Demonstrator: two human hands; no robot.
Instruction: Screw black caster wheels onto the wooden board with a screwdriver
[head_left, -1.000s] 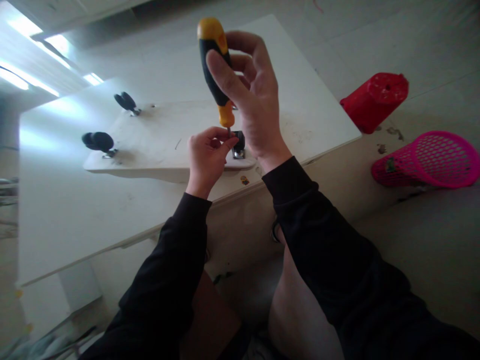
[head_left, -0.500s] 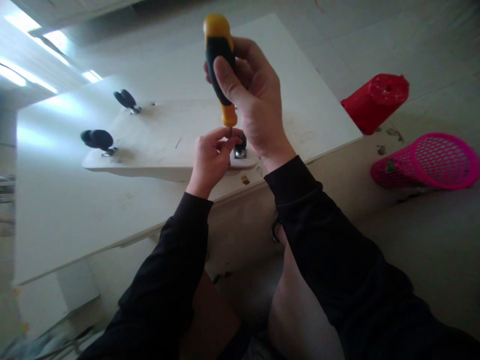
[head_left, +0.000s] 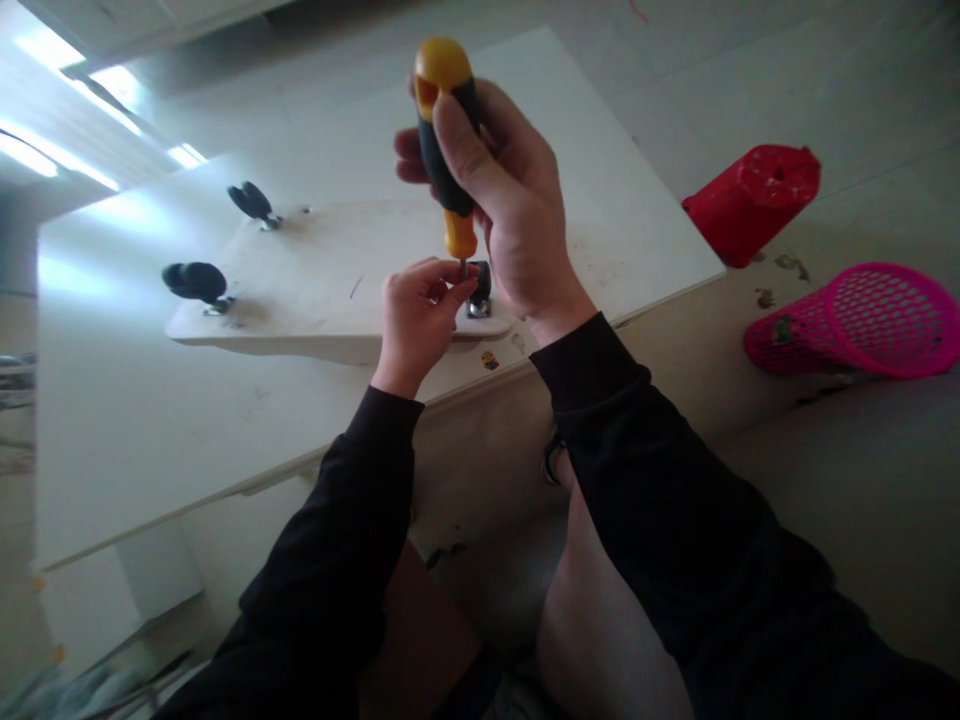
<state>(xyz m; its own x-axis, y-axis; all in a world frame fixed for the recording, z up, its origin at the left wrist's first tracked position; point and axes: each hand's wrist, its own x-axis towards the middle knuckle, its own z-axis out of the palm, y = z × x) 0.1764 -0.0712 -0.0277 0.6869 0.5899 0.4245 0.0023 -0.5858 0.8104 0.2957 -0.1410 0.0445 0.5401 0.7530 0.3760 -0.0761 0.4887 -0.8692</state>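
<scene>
My right hand point(head_left: 517, 200) is wrapped round the yellow-and-black handle of a screwdriver point(head_left: 442, 150), which stands nearly upright with its shaft pointing down. My left hand point(head_left: 424, 310) pinches low on the shaft; the tip and any screw there are hidden by the fingers. Close beside these fingertips is a black caster wheel point(head_left: 479, 288) on a metal plate, at the right end of a white board point(head_left: 300, 300). Two more black casters, a near one point(head_left: 196, 280) and a far one point(head_left: 251, 200), stick up from the board's left end.
Under the board lies a large white panel or tabletop point(head_left: 135, 430). A small thin dark piece point(head_left: 356, 287) rests on the board. To the right on the floor are a red bin point(head_left: 754, 205) and a pink mesh basket point(head_left: 847, 325), both tipped over.
My right hand has shifted its grip on the screwdriver handle, which has turned and shows a hole near its top. The left hand stays at the shaft; the casters have not moved.
</scene>
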